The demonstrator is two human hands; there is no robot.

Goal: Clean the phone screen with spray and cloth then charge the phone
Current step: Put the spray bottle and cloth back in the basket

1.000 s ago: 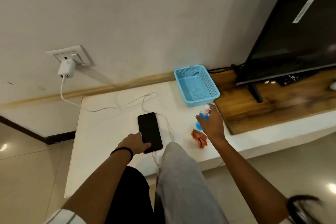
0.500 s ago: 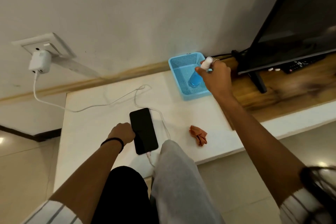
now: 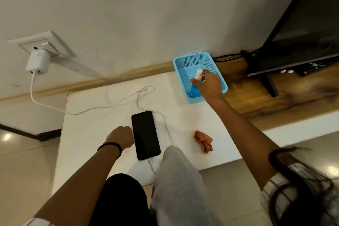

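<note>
At the far left a white charger (image 3: 38, 62) sits in the wall socket (image 3: 42, 46), and its white cable (image 3: 88, 111) drops down the wall, runs across the white bench (image 3: 88, 134), loops once and curves round to the near end of the phone (image 3: 145, 135), where it is plugged in. The phone lies flat and screen-up on the bench, the screen dark, with its long axis running from the near edge toward the wall, leaning a little to the left at the far end; the plugged end faces the person. The left hand (image 3: 120, 136) rests on the bench touching the phone's left edge, fingers curled under into a loose fist; whether they grip the phone's edge cannot be told. A black band circles that wrist. Right of the phone, apart from it, a crumpled orange cloth (image 3: 203, 141) lies on the bench. Farther back and right stands a blue mesh basket (image 3: 200, 58) near the wall. The right hand (image 3: 208, 84) reaches into it and holds the spray bottle (image 3: 196, 83) with thumb and fingers round its upper part; the bottle stands roughly upright, white cap up, blue body down inside the basket. At the far right a dark television (image 3: 302, 29) stands on a wooden board (image 3: 266, 97)
</note>
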